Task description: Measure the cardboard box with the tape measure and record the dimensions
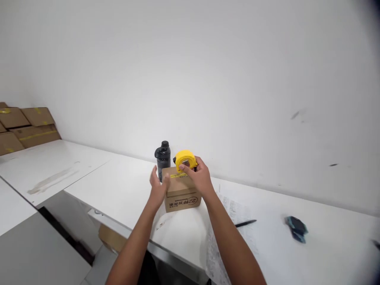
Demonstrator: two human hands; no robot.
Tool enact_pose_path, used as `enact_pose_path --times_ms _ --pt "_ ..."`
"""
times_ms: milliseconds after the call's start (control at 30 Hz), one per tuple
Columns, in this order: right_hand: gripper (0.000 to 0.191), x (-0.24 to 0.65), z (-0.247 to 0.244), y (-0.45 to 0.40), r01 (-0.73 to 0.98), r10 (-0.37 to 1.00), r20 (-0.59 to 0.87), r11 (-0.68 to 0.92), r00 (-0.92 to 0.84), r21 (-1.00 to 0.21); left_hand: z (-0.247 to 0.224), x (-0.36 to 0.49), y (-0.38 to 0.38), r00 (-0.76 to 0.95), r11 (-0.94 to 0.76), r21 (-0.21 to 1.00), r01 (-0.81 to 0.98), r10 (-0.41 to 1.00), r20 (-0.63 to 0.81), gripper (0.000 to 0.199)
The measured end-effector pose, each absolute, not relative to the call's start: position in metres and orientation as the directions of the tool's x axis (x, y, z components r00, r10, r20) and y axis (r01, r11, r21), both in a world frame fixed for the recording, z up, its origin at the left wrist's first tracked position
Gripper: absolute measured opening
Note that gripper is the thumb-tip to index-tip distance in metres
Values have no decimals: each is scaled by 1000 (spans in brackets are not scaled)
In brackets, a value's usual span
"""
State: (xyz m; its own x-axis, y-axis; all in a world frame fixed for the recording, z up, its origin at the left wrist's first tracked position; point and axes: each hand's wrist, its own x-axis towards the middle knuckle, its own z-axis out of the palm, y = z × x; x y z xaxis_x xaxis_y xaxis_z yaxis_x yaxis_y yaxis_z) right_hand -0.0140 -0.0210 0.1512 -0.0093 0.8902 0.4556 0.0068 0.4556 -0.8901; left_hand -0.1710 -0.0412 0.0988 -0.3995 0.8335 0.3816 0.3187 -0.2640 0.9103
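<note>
A small brown cardboard box (182,201) with dark printing on its front and yellow tape on top stands on the white table. My right hand (199,174) grips a yellow tape measure (184,156) above the back of the box. My left hand (159,185) is at the box's left side, thumb and fingers apart, holding nothing. Just behind that hand stands a dark bottle (164,155) with a black lid, its lower part partly hidden by the hand and the box.
Right of the box lie printed sheets (234,209), partly under my right forearm, and a black pen (246,223). Farther right is a dark and teal object (297,228). Several cardboard boxes (38,135) are stacked at the far left. A white wall rises behind the table (118,178).
</note>
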Motion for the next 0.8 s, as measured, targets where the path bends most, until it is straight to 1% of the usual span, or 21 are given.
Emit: enact_pose_path --times_ms 33,67,100,167,233,300,367,500,633,700,800 --pt "49 -18 144 -16 47 898 439 440 -30 -897 86 -172 -42 -358 -185 965 186 902 242 82" --pt "48 -23 138 -12 69 903 428 430 -47 -900 76 -170 -43 -291 -128 990 58 946 140 85" --pt "46 -28 132 -9 73 906 419 423 -63 -903 68 -167 -44 -223 -97 994 -51 971 83 86" --pt "42 -36 123 -3 41 914 386 393 -124 -919 61 -160 -47 -132 -96 974 -204 989 70 82" --pt "40 -40 119 1 -7 916 326 333 -232 -943 61 -156 -49 -79 -119 954 -275 992 101 76" --pt "38 -39 118 3 -12 891 273 288 -362 -958 63 -156 -47 -16 -118 946 -301 993 118 69" --pt "36 -37 118 3 40 864 277 322 -420 -946 65 -159 -44 26 -103 946 -306 993 117 63" --pt "33 -36 119 1 181 860 366 447 -354 -876 63 -161 -38 47 -107 945 -309 991 127 58" --pt "33 -39 117 2 224 845 389 486 -366 -845 58 -154 -35 -48 -178 929 -325 984 172 57" --pt "29 -41 117 4 293 836 406 519 -369 -803 56 -151 -35 -113 -216 918 -334 976 188 57" --pt "29 -38 120 10 425 832 422 549 -361 -720 57 -148 -36 -168 -193 931 -309 975 147 53"
